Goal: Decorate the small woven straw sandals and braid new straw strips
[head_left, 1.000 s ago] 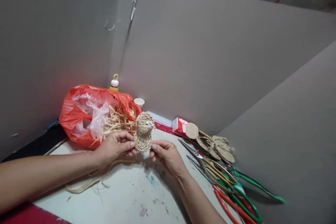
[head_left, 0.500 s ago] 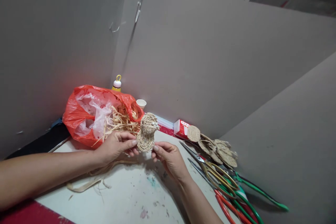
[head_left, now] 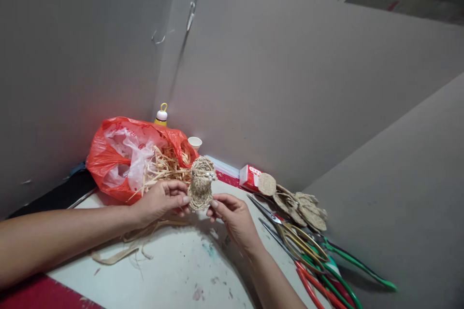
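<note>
A small woven straw hat-like piece is held up above the table between both hands. It has a rounded top, a narrower middle with pale bead-like dots on its right side, and a flared lower rim. My left hand pinches the rim's left edge between thumb and fingers. On the opposite edge, the thumb and fingertips of my right hand grip the rim. Below the left forearm, loose straw strips lie on the white tabletop.
Behind my left hand sits a red plastic bag with straw spilling out. A paper cup and yellow bottle stand behind. Scissors, green-handled pliers, woven discs and a red-white box lie right. Grey partitions enclose the table.
The woven piece has turned slightly in my fingers and shifted a little left, so its beaded side shows more toward me. Both hands keep their hold.
</note>
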Demonstrator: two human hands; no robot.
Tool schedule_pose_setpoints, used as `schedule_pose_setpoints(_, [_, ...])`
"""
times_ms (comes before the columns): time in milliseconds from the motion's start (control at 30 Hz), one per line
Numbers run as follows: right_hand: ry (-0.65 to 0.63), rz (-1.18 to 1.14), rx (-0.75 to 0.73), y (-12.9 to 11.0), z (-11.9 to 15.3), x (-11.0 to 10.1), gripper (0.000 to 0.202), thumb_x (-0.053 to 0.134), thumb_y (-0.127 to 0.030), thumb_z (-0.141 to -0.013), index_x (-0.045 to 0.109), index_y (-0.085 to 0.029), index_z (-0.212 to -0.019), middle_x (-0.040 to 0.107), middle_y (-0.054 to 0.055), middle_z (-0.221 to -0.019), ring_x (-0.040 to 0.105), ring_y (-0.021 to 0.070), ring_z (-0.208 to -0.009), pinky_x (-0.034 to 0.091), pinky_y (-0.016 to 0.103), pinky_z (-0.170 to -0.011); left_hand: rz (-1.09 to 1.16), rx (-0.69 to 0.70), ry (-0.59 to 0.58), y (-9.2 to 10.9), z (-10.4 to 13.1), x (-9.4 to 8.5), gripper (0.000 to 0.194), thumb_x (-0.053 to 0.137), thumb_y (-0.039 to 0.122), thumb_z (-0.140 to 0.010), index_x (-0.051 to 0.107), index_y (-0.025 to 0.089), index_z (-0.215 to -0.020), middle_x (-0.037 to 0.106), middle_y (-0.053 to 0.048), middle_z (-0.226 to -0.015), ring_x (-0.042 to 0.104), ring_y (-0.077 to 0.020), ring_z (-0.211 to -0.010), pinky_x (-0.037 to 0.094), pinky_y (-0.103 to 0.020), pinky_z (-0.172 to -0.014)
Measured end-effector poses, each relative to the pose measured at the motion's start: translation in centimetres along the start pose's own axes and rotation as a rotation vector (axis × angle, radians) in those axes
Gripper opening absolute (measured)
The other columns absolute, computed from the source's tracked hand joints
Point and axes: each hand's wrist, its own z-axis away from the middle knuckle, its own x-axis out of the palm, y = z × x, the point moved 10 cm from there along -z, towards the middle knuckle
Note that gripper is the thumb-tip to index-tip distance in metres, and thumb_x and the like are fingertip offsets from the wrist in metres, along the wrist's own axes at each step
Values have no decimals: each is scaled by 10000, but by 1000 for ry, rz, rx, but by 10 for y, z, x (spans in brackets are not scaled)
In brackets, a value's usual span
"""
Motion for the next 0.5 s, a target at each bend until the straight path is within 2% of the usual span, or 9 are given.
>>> schedule_pose_setpoints(167, [-11,-6,9,-1,1,2,187,798,-309,-668,727,-172,-773,689,11,-587,614,123,-521,488,222,-501,50,-4,-86,7,3,10,363,714,311,-756,627,134,-1061,648,-70,-942,583,-100,-704,485,-239,-634])
schedule_pose_setpoints(267, [-22,-14,16,0,1,3,183,796,-312,-668,726,-176,-769,688,8,-589,619,126,-525,487,219,-494,118,-58,-195,6,5,19,397,697,276,-776,598,155,-1141,646,-88,-987,606,-118,-757,497,-235,-648])
schedule_pose_setpoints(400, [-49,-17,25,1,2,7,184,795,-316,-668,732,-173,-766,690,15,-589,615,125,-512,488,222,-487,185,-184,-303,-4,7,27,425,725,240,-748,578,155,-1137,661,-92,-955,640,-133,-762,514,-235,-652])
schedule_pose_setpoints(500, [-68,-12,27,1,4,11,177,793,-311,-672,739,-174,-772,696,20,-592,617,128,-516,491,225,-486,191,-215,-347,-8,8,28,438,736,226,-738,560,158,-1134,663,-99,-994,654,-132,-761,522,-226,-645])
